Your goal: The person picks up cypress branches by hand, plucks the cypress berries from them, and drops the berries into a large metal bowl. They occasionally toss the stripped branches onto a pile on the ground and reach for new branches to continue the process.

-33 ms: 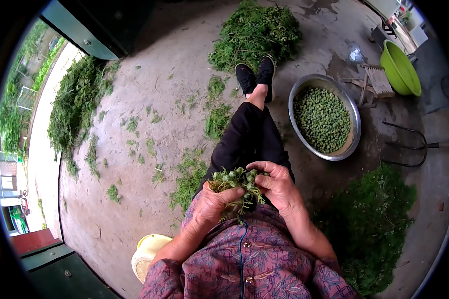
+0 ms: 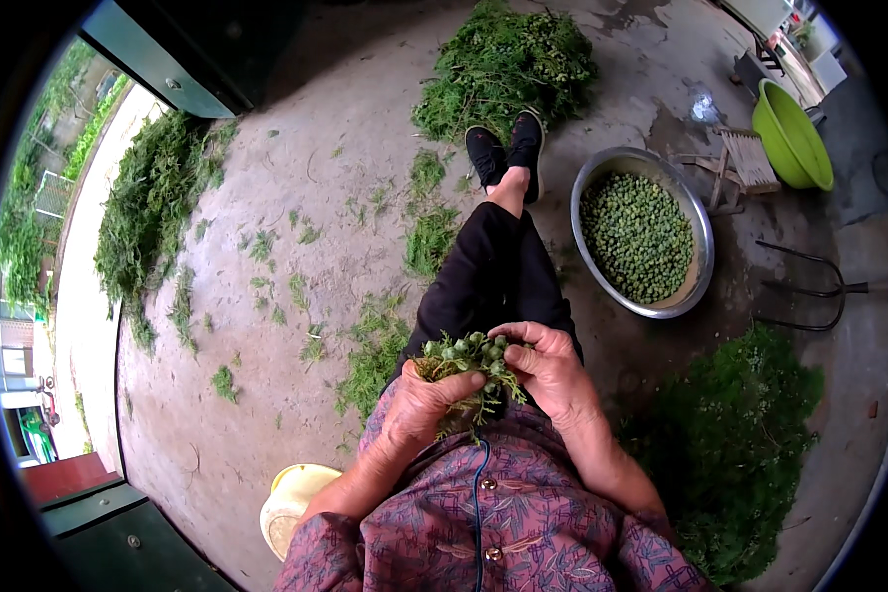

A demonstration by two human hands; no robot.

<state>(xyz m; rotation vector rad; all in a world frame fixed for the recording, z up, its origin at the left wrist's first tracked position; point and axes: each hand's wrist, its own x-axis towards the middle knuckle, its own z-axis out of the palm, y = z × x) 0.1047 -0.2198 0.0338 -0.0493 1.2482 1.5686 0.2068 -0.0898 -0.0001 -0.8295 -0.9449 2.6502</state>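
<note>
Over my lap I hold a leafy evergreen sprig [image 2: 490, 395] with a cluster of round green cones [image 2: 461, 349] along its top. My left hand [image 2: 419, 403] is closed round the stems, its thumb lying across the foliage. At the right end of the cluster, the thumb and fingers of my right hand [image 2: 553, 373] pinch at a green cone [image 2: 510, 355]; the fingertips partly hide it. Beyond my right knee, a steel basin [image 2: 702, 219] holds a large heap of the same kind of cones.
Cut evergreen branches lie piled past my shoes [image 2: 508, 64], at the left [image 2: 153, 197] and at the right [image 2: 730, 454]. A pitchfork [image 2: 824, 288], a small wooden stool [image 2: 748, 163] and a lime-green tub [image 2: 794, 138] stand right. A pale bucket [image 2: 291, 498] is beside my left elbow.
</note>
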